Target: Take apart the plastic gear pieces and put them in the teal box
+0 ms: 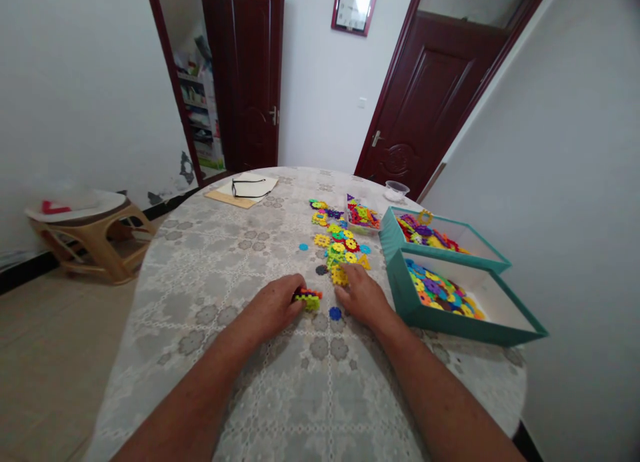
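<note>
Low over the table, my left hand [284, 301] is closed around a small stack of toothed plastic building pieces [311, 302], lime green below and orange-red with a dark one above. My right hand [361, 292] has its fingers at a yellow toothed plastic piece [339, 275] on the near end of a spread of colourful pieces; whether it grips the piece I cannot tell. Between the hands lies a round blue gear piece [335, 313]. A dark grey gear piece [321, 270] and a light blue one [303, 247] lie a little farther off.
Two teal boxes [470, 321] of colourful pieces stand on the right. Behind the spread are a clear tray [364, 230] of pieces and a clear bowl [397, 190]. Glasses [249, 188] rest on paper at the far left. A stool [100, 239] stands beside the table.
</note>
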A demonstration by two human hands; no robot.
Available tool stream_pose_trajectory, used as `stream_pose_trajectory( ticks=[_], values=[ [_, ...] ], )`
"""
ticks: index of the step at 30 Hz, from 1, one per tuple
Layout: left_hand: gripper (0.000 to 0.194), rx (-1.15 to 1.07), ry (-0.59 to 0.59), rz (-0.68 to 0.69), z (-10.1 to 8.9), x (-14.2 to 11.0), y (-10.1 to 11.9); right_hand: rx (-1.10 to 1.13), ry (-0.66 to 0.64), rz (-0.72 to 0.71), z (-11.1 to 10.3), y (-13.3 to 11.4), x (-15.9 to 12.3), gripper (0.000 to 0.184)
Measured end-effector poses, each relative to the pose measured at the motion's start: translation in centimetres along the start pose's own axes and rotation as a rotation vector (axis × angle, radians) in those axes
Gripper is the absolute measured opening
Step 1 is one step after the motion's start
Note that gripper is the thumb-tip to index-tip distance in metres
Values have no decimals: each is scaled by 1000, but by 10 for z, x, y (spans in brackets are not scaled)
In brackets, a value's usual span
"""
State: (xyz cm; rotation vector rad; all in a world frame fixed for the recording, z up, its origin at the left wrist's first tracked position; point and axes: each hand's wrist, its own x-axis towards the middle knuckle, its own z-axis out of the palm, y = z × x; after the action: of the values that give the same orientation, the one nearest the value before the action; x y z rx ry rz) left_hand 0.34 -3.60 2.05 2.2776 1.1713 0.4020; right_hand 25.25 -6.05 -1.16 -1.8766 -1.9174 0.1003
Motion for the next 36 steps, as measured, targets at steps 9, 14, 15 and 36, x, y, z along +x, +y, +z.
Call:
stream_pose_trajectory(
  ticks=[9,14,15,36],
  values=[
    [14,-14,2,38,1,-2,-3,155,-95,-181,-4,-12,-1,31],
    [17,-21,18,71,3,-1,-6,196,30,-5,-13,-9,4,34],
    [18,-30,18,64,4,-1,-6,208,46,11,-14,-9,4,32],
    [12,83,-50,84,1,-5,-8,89,12,-240,10,2,3,44]
  ],
)
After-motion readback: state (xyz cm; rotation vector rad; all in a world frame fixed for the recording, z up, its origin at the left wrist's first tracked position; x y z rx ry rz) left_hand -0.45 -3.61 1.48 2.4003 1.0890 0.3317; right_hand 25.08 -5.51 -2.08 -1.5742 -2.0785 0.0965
